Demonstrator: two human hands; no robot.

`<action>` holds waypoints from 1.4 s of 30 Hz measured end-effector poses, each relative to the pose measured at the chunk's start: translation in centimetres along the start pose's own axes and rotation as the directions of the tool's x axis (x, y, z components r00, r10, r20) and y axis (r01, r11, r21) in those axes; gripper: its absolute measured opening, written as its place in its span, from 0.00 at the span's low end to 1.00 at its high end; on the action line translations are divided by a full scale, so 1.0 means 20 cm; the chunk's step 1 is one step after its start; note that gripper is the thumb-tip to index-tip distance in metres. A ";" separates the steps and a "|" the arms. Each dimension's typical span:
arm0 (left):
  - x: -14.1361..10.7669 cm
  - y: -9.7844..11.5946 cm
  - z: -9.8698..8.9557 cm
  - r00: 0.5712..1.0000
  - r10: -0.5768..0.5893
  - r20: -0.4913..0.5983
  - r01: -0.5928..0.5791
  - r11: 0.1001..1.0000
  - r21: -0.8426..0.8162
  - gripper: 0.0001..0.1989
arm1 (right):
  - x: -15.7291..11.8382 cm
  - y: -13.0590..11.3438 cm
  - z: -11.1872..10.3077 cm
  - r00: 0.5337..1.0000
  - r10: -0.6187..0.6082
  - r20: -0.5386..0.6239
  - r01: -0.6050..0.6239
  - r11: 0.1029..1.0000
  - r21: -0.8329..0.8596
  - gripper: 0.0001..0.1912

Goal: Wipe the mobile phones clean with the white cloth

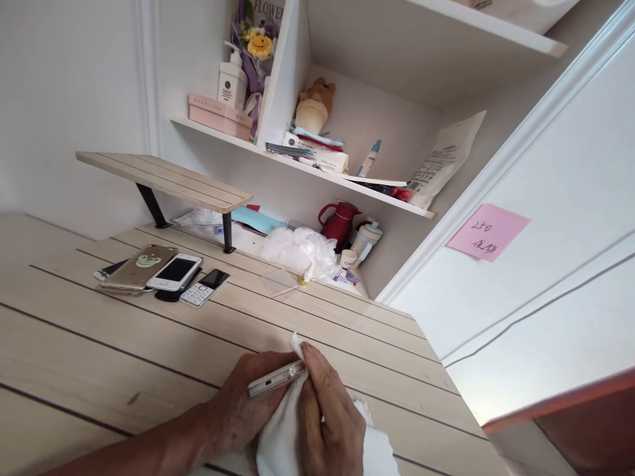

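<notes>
Pinching a silver phone [274,378] at its end, the right hand [331,423] presses down with its fingers together while the left hand [243,403] cups the phone against a white cloth [282,443] above a plank desk [124,344]; a white smartphone [174,272], keypad phone [204,288] and gold-backed phone [139,268] lie well clear.
</notes>
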State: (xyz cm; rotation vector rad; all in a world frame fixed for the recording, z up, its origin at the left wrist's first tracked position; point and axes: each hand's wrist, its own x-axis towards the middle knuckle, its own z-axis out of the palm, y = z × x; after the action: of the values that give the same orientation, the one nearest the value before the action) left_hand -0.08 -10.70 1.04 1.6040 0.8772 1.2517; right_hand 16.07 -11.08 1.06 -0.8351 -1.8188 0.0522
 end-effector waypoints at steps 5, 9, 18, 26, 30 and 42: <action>0.00 -0.01 -0.02 0.988 0.154 -0.031 -0.151 0.985 0.088 0.13 | 0.04 0.07 -0.02 0.986 0.168 0.005 -0.167 0.982 -0.089 0.18; 0.01 0.02 0.00 0.997 0.061 -0.046 -0.057 0.994 0.088 0.07 | -0.01 -0.03 -0.01 1.000 0.014 0.008 -0.014 1.000 -0.023 0.23; -0.01 -0.04 -0.04 0.988 0.148 -0.035 -0.145 0.986 0.084 0.16 | 0.05 0.07 -0.02 0.984 0.176 0.006 -0.176 0.983 -0.047 0.18; 0.00 -0.03 -0.03 0.982 0.177 -0.062 -0.171 0.980 0.098 0.16 | 0.02 0.10 -0.01 0.872 0.484 0.065 -0.489 0.866 0.108 0.19; 0.00 -0.02 -0.03 0.974 0.209 -0.089 -0.199 0.974 0.106 0.16 | 0.02 0.12 -0.01 0.726 0.665 0.177 -0.685 0.678 0.265 0.23; 0.01 0.02 -0.02 0.976 0.216 -0.028 -0.213 0.972 0.097 0.17 | 0.03 0.06 0.04 0.532 0.655 0.537 -0.761 0.092 0.642 0.17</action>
State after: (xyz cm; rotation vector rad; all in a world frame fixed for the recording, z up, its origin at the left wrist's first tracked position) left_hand -0.45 -10.57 1.62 1.7922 0.8122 1.4131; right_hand 15.99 -9.53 0.79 -0.8923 -0.9992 1.5805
